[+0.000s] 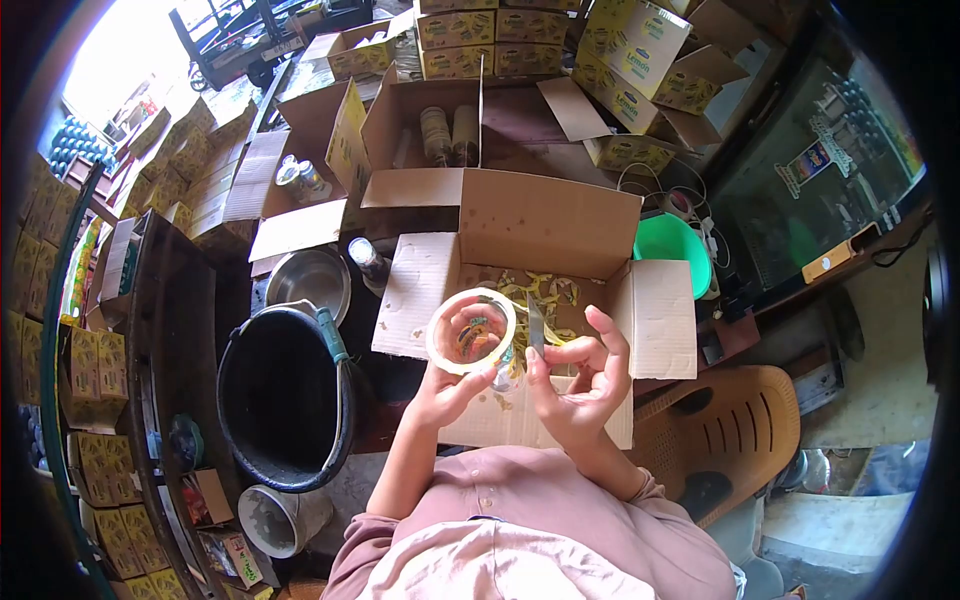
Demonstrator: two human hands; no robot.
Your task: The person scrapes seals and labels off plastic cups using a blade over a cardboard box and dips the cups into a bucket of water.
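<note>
Steadying a clear container (478,330) in curled fingers of the left hand (448,396), at ten o'clock from the right hand (582,396); pinching a blade (536,324) thumb-to-forefinger, others half-open, above an open carton (550,215), apparently to catch yellow scraps (562,291).

On my left, a black bucket (275,400) sits between a metal bowl (308,286) and a smaller pale bucket (276,522). To my right are a green basin (668,252) and a tan slotted chair (652,440). Yellow cartons (457,31) stand stacked ahead.
</note>
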